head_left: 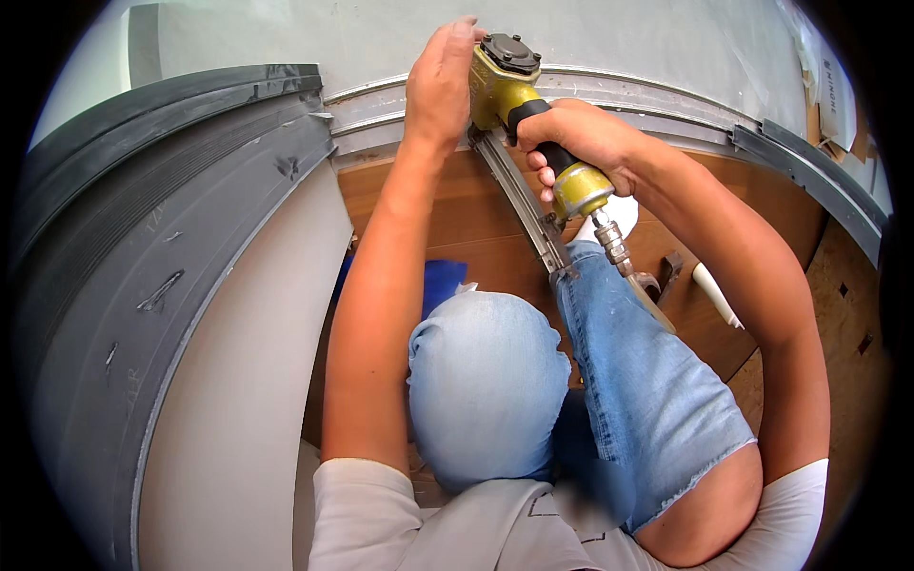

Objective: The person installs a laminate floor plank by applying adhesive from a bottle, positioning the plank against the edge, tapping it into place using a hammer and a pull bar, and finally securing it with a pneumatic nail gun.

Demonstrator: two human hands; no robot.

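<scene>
A yellow-and-black air nail gun (496, 93) is upright over a metal rail (371, 112) at the far side. My right hand (583, 133) is wrapped round its black handle. My left hand (440, 90) holds the left side of the gun's head, its fingers partly hidden behind it. The gun's long magazine (519, 195) slants down toward my right shin. A metal air coupling (612, 240) hangs from the handle's end, with a hose (655, 303) leading from it. The gun's nose is hidden by the body and my hands.
Dark grey metal frame profiles (171, 181) and a pale panel (238, 381) stand at the left. Another grey profile (809, 176) lies at the right, near a cardboard package (838, 105). Brown boards (457, 205) are beneath the gun. My denim-covered knees (490, 381) are close by.
</scene>
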